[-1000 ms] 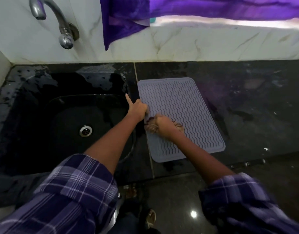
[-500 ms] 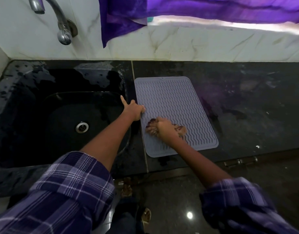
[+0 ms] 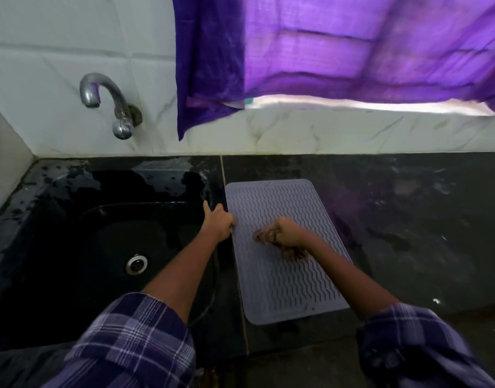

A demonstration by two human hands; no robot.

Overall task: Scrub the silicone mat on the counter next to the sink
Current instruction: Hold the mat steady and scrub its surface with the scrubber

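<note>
A grey silicone mat (image 3: pixel 271 203) with wavy ridges lies flat on the black counter (image 3: pixel 408 219), just right of the sink (image 3: pixel 114 247). My left hand (image 3: pixel 219 222) pinches the mat's left edge, index finger stretched toward the sink. My right hand (image 3: pixel 282 232) is closed on a brown fibrous scrubber (image 3: pixel 292 252) and presses it on the middle of the mat. Brown tufts stick out on both sides of the fist. The hand is blurred.
The black sink has a steel drain (image 3: pixel 136 264) and wet patches on its rim. A steel tap (image 3: pixel 109 103) juts from the white tiled wall. A purple curtain (image 3: pixel 352 51) hangs over the window behind the counter. The counter's front edge runs just below the mat.
My right hand with the scrubber has slid up the mat, from its lower left part toward the middle. My left hand stays on the left edge. My head has tilted up.
</note>
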